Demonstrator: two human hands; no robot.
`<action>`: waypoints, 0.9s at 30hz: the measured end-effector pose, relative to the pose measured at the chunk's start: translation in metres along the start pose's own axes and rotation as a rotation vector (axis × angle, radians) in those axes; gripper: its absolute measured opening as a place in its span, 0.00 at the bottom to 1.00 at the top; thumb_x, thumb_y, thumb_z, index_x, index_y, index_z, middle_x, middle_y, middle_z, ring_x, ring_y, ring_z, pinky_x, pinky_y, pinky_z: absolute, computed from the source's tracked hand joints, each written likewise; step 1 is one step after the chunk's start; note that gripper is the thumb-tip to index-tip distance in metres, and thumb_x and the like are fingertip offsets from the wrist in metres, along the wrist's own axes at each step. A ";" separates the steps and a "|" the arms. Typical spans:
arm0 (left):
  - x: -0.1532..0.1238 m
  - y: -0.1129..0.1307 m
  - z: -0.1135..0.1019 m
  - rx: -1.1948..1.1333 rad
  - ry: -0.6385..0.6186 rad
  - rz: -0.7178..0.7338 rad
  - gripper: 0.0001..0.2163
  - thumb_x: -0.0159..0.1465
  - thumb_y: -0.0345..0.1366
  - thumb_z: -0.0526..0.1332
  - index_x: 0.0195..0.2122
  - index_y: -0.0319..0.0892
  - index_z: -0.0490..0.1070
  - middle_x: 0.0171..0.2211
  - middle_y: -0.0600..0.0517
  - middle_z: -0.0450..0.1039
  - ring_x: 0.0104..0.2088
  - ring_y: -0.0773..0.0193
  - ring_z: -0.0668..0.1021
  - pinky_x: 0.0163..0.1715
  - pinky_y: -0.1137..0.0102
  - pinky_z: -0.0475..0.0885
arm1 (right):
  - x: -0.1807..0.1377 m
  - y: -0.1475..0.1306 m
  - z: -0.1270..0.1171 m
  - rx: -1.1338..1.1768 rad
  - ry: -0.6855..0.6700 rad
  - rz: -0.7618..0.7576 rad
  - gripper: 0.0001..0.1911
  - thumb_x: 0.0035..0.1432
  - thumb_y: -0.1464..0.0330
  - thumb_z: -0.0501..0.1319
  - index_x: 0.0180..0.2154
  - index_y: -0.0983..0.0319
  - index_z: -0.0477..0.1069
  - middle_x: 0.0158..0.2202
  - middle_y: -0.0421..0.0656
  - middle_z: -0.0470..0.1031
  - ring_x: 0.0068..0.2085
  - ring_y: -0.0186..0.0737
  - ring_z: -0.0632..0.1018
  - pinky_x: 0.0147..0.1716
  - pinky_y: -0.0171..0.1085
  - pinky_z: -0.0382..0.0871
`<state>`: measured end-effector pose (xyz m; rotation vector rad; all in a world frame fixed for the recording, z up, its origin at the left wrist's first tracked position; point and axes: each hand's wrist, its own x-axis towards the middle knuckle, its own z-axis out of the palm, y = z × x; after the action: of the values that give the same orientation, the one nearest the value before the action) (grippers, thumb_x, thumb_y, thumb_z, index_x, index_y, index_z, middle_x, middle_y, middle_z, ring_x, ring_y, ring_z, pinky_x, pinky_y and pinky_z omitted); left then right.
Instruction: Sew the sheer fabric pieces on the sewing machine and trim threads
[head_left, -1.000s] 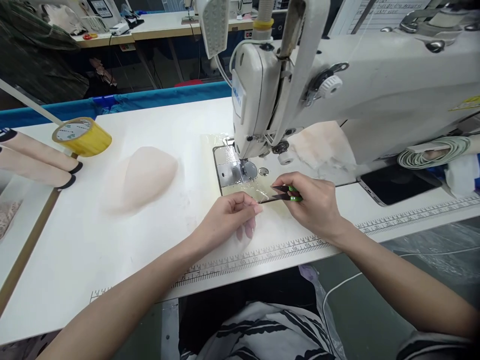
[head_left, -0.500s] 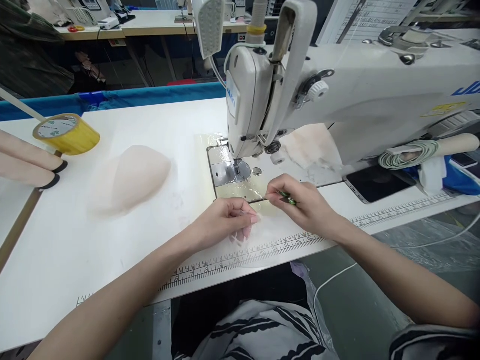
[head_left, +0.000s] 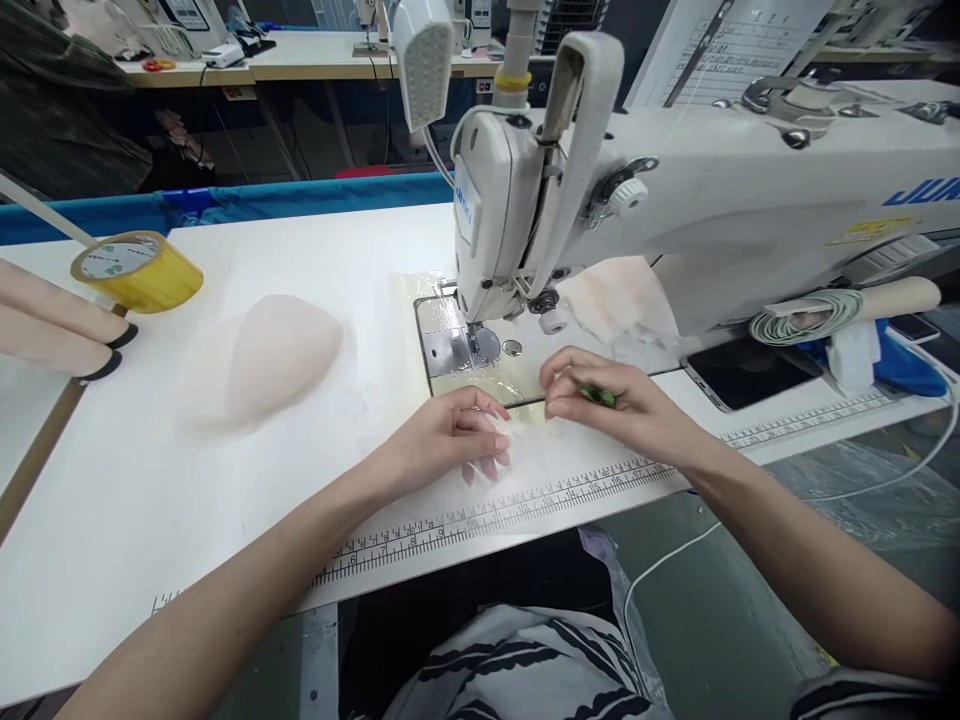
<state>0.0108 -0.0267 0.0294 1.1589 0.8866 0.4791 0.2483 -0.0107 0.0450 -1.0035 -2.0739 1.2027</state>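
Observation:
In front of the sewing machine's needle plate [head_left: 446, 350], my left hand [head_left: 457, 435] is curled with thumb and fingers around a sheer whitish piece of fabric [head_left: 504, 428], whose outline barely shows against the white table. My right hand [head_left: 611, 400] is closed just to the right, fingertips pinched together. A small green tool [head_left: 598, 395] lies in its grip, mostly hidden by the fingers; its kind cannot be made out. The white sewing machine [head_left: 495, 210] stands just beyond both hands, with its presser foot over the plate.
A pale beige fabric cup [head_left: 285, 350] lies on the left, near a yellow tape roll [head_left: 161, 275] and beige rolls [head_left: 60, 340]. More beige fabric [head_left: 626, 300] is behind the needle. A phone [head_left: 750, 373] and coiled green cord [head_left: 810, 318] sit right. A printed ruler [head_left: 525, 505] follows the front edge.
My right hand has moved slightly right and turned, with the green tool still in it. My left hand has shifted slightly left, its fingers a little looser. The camera view has shifted slightly.

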 end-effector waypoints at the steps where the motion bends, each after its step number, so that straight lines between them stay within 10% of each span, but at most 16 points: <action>1: 0.000 0.000 0.000 0.004 0.004 -0.013 0.12 0.61 0.39 0.66 0.40 0.39 0.68 0.28 0.50 0.78 0.27 0.66 0.79 0.25 0.74 0.70 | -0.001 0.002 0.003 0.166 0.007 0.039 0.12 0.64 0.61 0.60 0.31 0.60 0.72 0.33 0.42 0.72 0.26 0.32 0.67 0.25 0.35 0.60; 6: 0.001 0.000 0.001 0.053 -0.024 -0.066 0.12 0.57 0.41 0.70 0.30 0.38 0.72 0.26 0.49 0.79 0.24 0.68 0.78 0.24 0.75 0.71 | 0.003 0.004 0.026 0.558 -0.123 0.142 0.16 0.65 0.56 0.57 0.31 0.60 0.66 0.21 0.33 0.63 0.18 0.27 0.52 0.17 0.33 0.47; 16: 0.000 -0.002 0.000 0.044 -0.001 -0.062 0.10 0.58 0.39 0.69 0.29 0.38 0.72 0.25 0.50 0.78 0.23 0.67 0.79 0.20 0.76 0.68 | -0.021 0.002 -0.024 -0.434 0.494 0.002 0.11 0.63 0.61 0.60 0.30 0.58 0.71 0.28 0.40 0.73 0.28 0.37 0.70 0.28 0.38 0.60; 27: -0.002 0.001 0.001 0.072 -0.013 -0.019 0.11 0.57 0.40 0.70 0.32 0.39 0.72 0.26 0.51 0.78 0.25 0.69 0.77 0.19 0.79 0.66 | -0.010 0.000 0.013 0.178 -0.088 0.325 0.18 0.51 0.54 0.69 0.35 0.62 0.75 0.20 0.31 0.52 0.22 0.29 0.56 0.20 0.32 0.48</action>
<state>0.0110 -0.0283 0.0309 1.2163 0.9089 0.4263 0.2441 -0.0253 0.0380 -1.2541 -1.8743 1.5890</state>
